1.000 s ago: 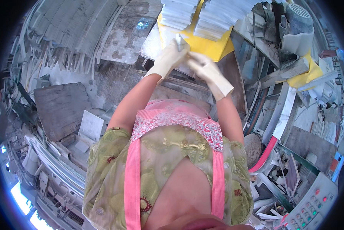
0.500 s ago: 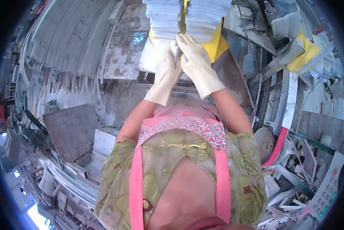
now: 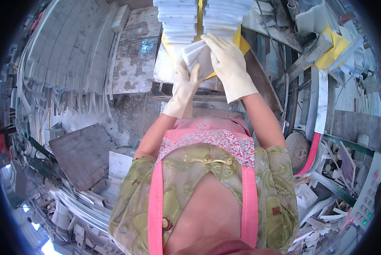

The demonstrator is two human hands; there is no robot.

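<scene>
White slab [image 3: 195,52]: at twelve o'clock, tilted, grasped in my gloved left hand [image 3: 184,83]. My right hand [image 3: 229,63], gloved, fingers nearly straight, lies at the slab's three-o'clock side; whether it grips, I cannot tell. Beyond, at twelve: two stacks [image 3: 179,23], white, on yellow sheet [image 3: 244,44]. Ten o'clock: grey planks [image 3: 67,46]. Four o'clock: offcuts [image 3: 306,196], heaped; whether a container holds them, I cannot tell.

This looks like a workshop. Grey strips [image 3: 67,51] stacked along a stained board's [image 3: 133,70] left edge, scattered offcuts [image 3: 307,196] and a button panel [image 3: 370,194] show it.
</scene>
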